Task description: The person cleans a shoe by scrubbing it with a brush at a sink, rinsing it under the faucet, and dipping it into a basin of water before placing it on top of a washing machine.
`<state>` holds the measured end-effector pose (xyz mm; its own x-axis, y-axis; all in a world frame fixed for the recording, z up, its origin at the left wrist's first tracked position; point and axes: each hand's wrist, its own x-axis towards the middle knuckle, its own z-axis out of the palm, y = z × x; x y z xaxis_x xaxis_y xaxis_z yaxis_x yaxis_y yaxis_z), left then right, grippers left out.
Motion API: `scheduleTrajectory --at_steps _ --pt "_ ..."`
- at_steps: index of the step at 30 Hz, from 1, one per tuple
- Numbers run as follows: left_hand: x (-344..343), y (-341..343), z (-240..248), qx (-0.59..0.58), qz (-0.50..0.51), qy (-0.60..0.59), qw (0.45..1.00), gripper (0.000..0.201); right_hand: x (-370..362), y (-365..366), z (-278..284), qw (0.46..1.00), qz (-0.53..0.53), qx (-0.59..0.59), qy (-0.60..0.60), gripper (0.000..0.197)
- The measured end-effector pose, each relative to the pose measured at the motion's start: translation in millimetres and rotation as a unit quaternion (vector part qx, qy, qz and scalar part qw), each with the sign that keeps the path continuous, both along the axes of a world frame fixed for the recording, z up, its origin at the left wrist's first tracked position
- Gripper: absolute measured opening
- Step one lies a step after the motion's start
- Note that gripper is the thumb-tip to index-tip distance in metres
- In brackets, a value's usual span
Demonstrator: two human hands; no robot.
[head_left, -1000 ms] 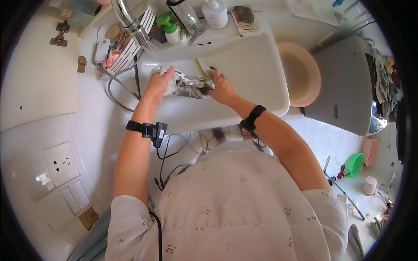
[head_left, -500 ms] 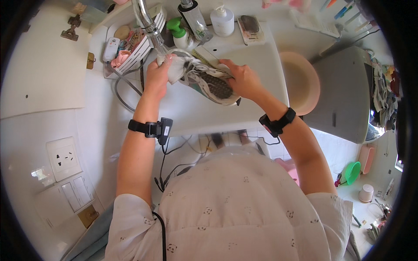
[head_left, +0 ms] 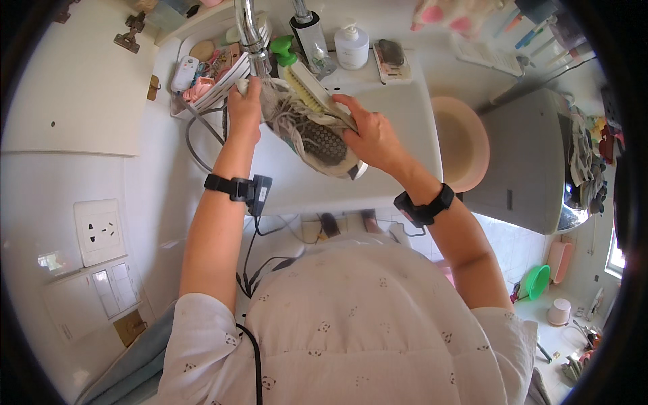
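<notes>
Shoe (head_left: 307, 128) is held tilted over the sink (head_left: 413, 111), one end clamped in the left hand (head_left: 245, 111) beside the tap (head_left: 256, 57). Brush (head_left: 316, 88) is gripped by the right hand (head_left: 373, 138), bristles (head_left: 300, 89) toward the laces (head_left: 290, 111); contact cannot be told. Laces may be snagged by the bristles; the shoe may be dropped if its surface is slippery.

I looked steeply down through the head-worn fisheye, over the wearer's shirt front (head_left: 364, 324), facing the sink (head_left: 405, 128); near view, left hand (head_left: 245, 111) and right hand (head_left: 375, 137) sat upper-middle, straight edges bowed toward the dark rim.
</notes>
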<state>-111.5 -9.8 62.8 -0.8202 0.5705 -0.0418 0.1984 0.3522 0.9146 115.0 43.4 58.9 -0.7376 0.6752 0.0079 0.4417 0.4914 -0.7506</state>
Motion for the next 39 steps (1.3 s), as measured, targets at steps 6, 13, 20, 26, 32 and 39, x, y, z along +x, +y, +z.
scheduleTrajectory --at_steps 6,13,20,26,32,39 --pt "11 -53 -16 0.003 -0.033 -0.164 0.986 0.089 -19 0 -4 0.995 -0.018 0.001 0.097 0.046" --pt "32 -69 -50 0.167 -0.128 -0.589 0.780 0.083 -28 4 -8 0.979 0.052 -0.047 0.189 0.039" --pt "38 -65 -66 0.295 -0.177 -0.647 0.681 0.055 -2 14 -25 0.935 0.084 -0.288 0.192 0.034" --pt "29 -68 -60 0.284 -0.240 -0.604 0.704 0.040 -3 25 -47 0.955 0.117 -0.207 0.175 0.036" --pt "17 -68 -20 0.279 -0.167 -0.493 0.807 0.039 -59 16 -35 0.973 0.005 -0.079 0.218 0.026" --pt "-20 -95 -20 0.327 -0.112 -0.358 0.867 0.029 -113 15 -10 0.903 -0.008 -0.319 0.288 0.018"
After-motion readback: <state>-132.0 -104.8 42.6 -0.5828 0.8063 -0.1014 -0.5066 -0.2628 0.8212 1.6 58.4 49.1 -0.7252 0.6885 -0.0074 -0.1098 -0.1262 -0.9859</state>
